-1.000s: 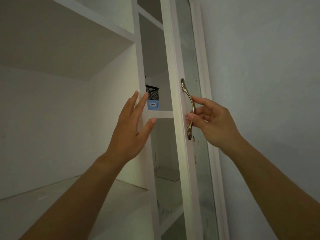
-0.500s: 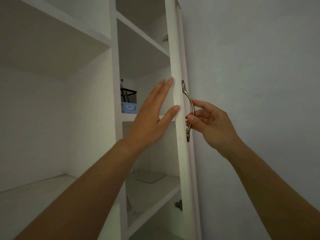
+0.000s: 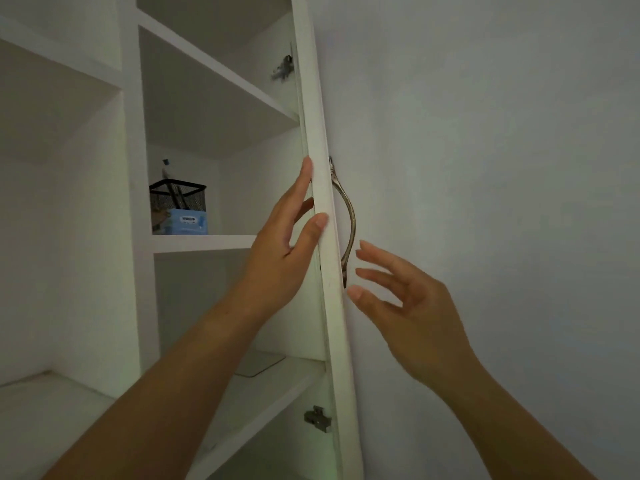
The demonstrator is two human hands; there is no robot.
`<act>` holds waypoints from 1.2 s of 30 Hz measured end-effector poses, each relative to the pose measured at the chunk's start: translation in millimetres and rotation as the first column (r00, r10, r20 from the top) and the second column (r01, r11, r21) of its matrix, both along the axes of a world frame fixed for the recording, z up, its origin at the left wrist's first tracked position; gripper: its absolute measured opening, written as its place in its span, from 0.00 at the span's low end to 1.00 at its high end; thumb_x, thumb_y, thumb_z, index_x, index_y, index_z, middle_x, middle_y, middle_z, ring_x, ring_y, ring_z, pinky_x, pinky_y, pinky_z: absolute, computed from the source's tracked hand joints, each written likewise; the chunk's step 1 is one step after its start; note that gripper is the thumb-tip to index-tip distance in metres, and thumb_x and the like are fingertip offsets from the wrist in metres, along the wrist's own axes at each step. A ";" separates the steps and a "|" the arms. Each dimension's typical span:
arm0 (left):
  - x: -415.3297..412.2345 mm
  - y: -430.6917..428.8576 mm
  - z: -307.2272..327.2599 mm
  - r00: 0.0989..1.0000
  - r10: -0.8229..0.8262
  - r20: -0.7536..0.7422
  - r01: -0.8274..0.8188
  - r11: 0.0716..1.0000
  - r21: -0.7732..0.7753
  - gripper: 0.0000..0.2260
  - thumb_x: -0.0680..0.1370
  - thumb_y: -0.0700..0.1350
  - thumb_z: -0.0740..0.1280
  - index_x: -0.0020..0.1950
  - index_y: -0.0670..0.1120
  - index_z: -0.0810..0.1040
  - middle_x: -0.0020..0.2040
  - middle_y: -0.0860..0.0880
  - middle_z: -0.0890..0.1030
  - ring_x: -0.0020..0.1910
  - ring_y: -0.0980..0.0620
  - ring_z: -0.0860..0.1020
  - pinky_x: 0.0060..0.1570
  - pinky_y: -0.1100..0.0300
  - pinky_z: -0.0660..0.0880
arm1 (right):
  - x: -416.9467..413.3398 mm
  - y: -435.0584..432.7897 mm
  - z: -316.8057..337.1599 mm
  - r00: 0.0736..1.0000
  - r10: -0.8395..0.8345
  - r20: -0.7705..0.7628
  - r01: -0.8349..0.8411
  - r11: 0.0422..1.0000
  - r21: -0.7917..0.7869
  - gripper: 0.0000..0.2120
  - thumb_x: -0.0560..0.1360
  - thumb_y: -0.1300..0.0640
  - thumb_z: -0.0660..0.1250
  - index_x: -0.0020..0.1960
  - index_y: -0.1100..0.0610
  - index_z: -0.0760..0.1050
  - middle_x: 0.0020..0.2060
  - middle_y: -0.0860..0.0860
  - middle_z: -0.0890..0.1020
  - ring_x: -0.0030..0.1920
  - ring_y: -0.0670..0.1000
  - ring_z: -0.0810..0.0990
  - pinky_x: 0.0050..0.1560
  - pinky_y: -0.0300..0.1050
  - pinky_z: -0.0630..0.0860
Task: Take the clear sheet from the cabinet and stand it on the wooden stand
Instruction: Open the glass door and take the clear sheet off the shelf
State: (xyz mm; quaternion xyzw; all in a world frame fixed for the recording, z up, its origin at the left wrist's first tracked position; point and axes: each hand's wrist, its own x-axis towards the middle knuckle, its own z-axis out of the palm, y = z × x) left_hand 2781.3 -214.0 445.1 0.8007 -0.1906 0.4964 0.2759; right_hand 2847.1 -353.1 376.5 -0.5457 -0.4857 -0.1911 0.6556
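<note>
The cabinet door [image 3: 327,271] is standing wide open, almost edge-on to the camera. The left hand [image 3: 287,247] is lying flat and open against the door's inner face, with the thumb [image 3: 317,225] wrapping over the front edge; it is pressing rather than gripping. The right hand [image 3: 405,303] is open with fingers spread, hovering just beside the metal handle [image 3: 348,226] and not touching it.

The main risk, I think, is the door swinging back toward the opening if the left hand is leaving it, because nothing else is holding it; then it could hit the arm that is reaching in. A second risk is the sheet itself: it is thin, transparent and hard to see in this dim light, so fingers could be sliding on it or pushing it deeper instead of lifting an edge.

The clear sheet [image 3: 261,364] is lying flat on the lower shelf [image 3: 277,393], partly hidden behind the left forearm. It is well below both hands and further inside the cabinet [image 3: 133,202]. On the shelf above it, a black mesh holder [image 3: 177,195] is standing behind a blue box [image 3: 187,221]. The wooden stand is not in view.
</note>
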 end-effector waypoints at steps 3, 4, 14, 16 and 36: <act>10.3 -14.8 -2.4 0.999 0.024 0.025 -0.024 1.000 0.001 0.24 0.77 0.56 0.55 0.70 0.67 0.50 0.71 0.66 0.60 0.67 0.65 0.64 0.66 0.46 0.67 | 7.9 -8.1 -24.5 1.000 0.001 0.003 -0.001 0.999 -0.044 0.28 0.64 0.41 0.66 0.63 0.40 0.69 0.61 0.36 0.73 0.58 0.35 0.73 0.55 0.30 0.73; 14.1 -20.3 -3.2 0.999 0.034 0.038 -0.034 0.999 0.003 0.23 0.77 0.56 0.55 0.70 0.67 0.51 0.68 0.71 0.59 0.66 0.68 0.63 0.66 0.47 0.66 | 10.6 -10.7 -31.8 1.000 -0.010 0.009 0.011 0.998 -0.059 0.27 0.64 0.40 0.65 0.63 0.38 0.68 0.61 0.34 0.72 0.60 0.35 0.71 0.57 0.30 0.71; 70.2 -74.2 -5.1 0.982 0.144 0.123 -0.150 0.988 0.038 0.23 0.77 0.57 0.53 0.72 0.61 0.52 0.74 0.58 0.59 0.71 0.59 0.60 0.69 0.47 0.62 | 50.2 -47.9 -60.2 0.998 -0.050 0.035 0.053 0.995 -0.081 0.27 0.69 0.44 0.64 0.64 0.33 0.58 0.60 0.25 0.66 0.60 0.32 0.68 0.49 0.22 0.69; 85.4 -84.8 -5.7 0.978 0.172 0.118 -0.181 0.981 0.064 0.25 0.77 0.58 0.51 0.73 0.59 0.51 0.75 0.57 0.56 0.73 0.59 0.55 0.72 0.49 0.57 | 61.0 -58.2 -63.3 0.997 -0.061 0.037 0.063 0.996 -0.058 0.26 0.70 0.47 0.64 0.64 0.35 0.59 0.60 0.25 0.65 0.59 0.31 0.69 0.47 0.22 0.69; 207.0 -135.8 -62.7 0.904 0.427 0.028 -0.421 0.878 0.229 0.27 0.75 0.63 0.49 0.70 0.62 0.39 0.76 0.56 0.41 0.74 0.55 0.44 0.68 0.58 0.45 | 182.2 -117.1 -114.1 0.940 -0.270 0.209 0.316 0.919 -0.234 0.31 0.76 0.50 0.61 0.66 0.32 0.43 0.66 0.38 0.61 0.58 0.32 0.66 0.56 0.26 0.68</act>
